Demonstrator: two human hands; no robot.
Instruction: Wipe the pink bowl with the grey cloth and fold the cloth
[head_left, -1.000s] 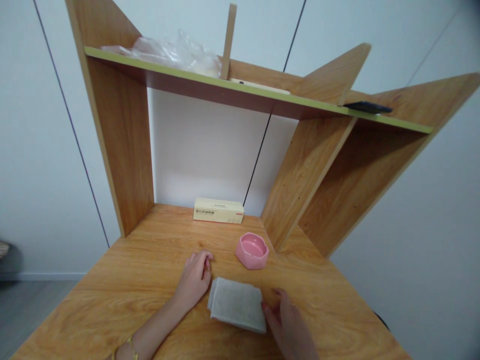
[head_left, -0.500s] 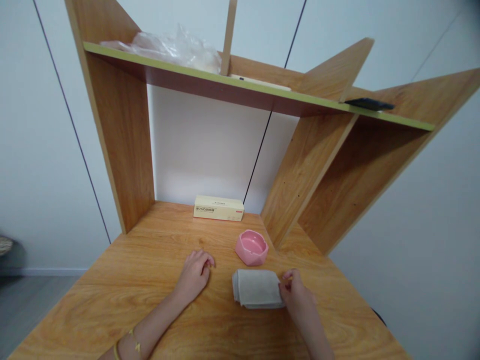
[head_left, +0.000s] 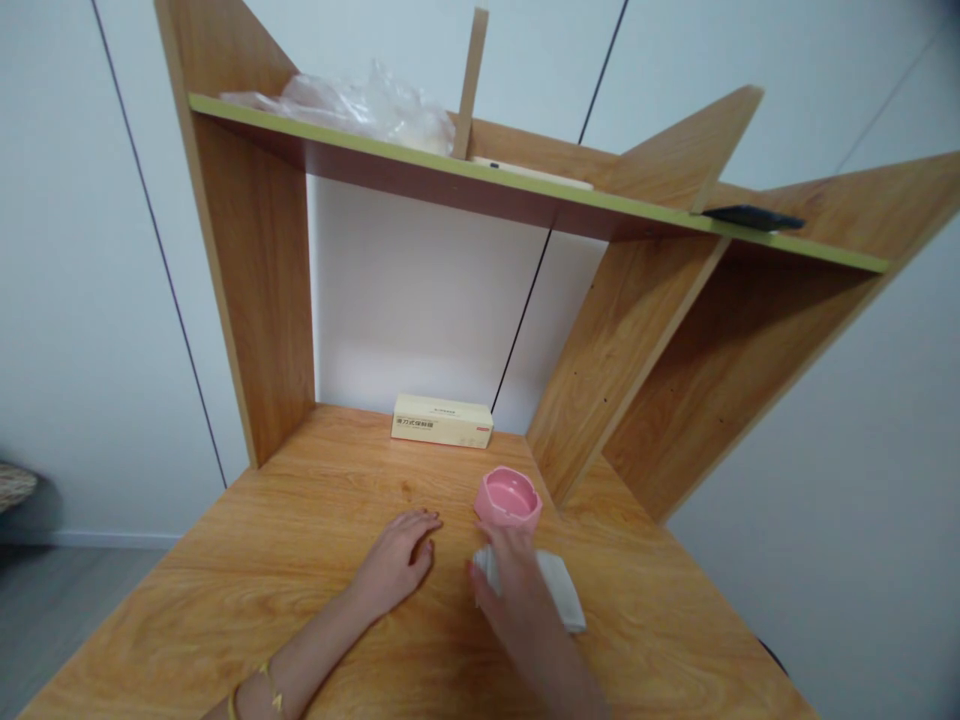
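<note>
A folded pale grey cloth point(head_left: 564, 595) lies on the wooden desk, partly hidden under my right hand point(head_left: 511, 580). That hand reaches across the cloth toward its left end, with thumb and fingers apart and slightly blurred. Whether it touches the cloth I cannot tell. Just behind the cloth stands a pink, faceted ashtray-like bowl point(head_left: 508, 495), its front edge close to my right fingertips. My left hand point(head_left: 397, 562) rests on the desk left of the cloth, fingers stretched out and holding nothing.
A long cream box point(head_left: 442, 422) stands against the back wall. Above the desk point(head_left: 322, 510) runs a shelf point(head_left: 525, 192) bearing a clear plastic bag point(head_left: 367, 105) and a flat dark object point(head_left: 754, 217). A wooden upright panel point(head_left: 615, 360) rises right of the bowl.
My right hand has moved left from the cloth's right edge to above its left part. The cloth now lies slightly turned. My left hand's fingers have straightened and shifted a little right.
</note>
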